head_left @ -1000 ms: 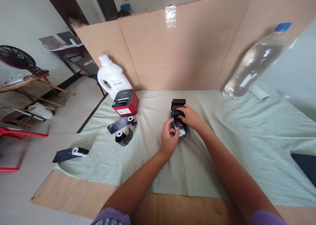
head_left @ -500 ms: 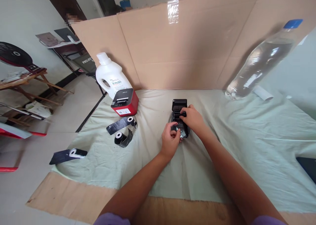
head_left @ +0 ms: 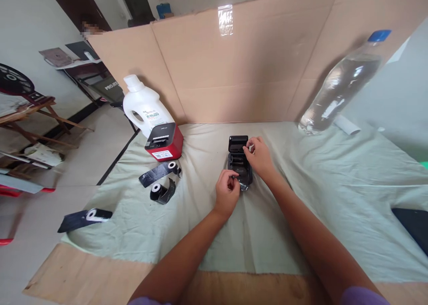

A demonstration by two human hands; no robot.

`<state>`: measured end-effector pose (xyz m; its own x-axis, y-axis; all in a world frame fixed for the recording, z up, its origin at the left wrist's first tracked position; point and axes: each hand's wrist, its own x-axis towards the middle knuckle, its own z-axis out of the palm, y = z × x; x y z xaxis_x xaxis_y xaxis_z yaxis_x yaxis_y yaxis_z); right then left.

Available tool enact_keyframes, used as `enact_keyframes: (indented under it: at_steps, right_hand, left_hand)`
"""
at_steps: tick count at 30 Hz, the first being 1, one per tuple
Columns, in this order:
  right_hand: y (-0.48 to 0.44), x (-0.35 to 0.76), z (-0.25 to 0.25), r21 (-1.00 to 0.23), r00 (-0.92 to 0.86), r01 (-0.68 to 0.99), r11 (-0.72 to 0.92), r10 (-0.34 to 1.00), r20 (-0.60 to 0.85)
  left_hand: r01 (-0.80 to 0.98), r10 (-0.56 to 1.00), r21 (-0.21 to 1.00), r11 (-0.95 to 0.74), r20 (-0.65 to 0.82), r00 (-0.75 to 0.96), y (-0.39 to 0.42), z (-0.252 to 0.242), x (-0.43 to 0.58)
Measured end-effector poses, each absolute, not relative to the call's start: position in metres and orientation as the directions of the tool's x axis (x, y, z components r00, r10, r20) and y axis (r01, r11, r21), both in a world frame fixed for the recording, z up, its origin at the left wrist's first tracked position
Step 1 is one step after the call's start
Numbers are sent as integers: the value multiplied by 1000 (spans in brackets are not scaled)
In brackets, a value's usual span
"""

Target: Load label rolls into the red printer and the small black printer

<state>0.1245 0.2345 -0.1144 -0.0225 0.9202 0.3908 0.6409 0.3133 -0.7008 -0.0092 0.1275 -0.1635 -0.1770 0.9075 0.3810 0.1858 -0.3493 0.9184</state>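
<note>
Lid-up black printer (head_left: 238,161): left hand (head_left: 226,193) pinches its shiny strip (head_left: 244,186); right hand (head_left: 260,158) touches lid, grip unclear.

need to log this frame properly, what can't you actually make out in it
All in the head view:
Inside of the open black printer: partly covered by the right hand.
Whether the left hand pinches the shiny strip: its curled fingers hide the contact.
Label on the white bottle: too small to read.
The dark object: cut off by the right edge.
</note>
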Motion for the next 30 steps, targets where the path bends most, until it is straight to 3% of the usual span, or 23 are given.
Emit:
enact_keyframes:
  at_steps: [11,16,20,23,26,30]
  right_hand:
    - [242,123,-120,-862,-47,414,292,953,300]
    - [239,131,-104,-833,-120,432,346,937,328]
    - [235,139,-91,-782,-289,509,359,927,237]
    - [232,139,-90,-815,-244,528,238,962,122]
    - [232,134,-96,-908,-189,412,75,982,-5]
    - [232,129,-106,-935,-214,352,-42,969,-124]
  left_hand:
    - [194,893,886,-421,442,-80,123,-157,-12]
    - [219,902,888,-403,426,-66,121,-157,-12]
    - [226,909,892,-391,413,-59,120,-156,-12]
    - [227,908,891,-394,415,-55,120,-155,-12]
    - [228,907,890,-395,417,-60,120,-154,-12]
    - [235,907,888,-396,418,-48,120,-155,-12]
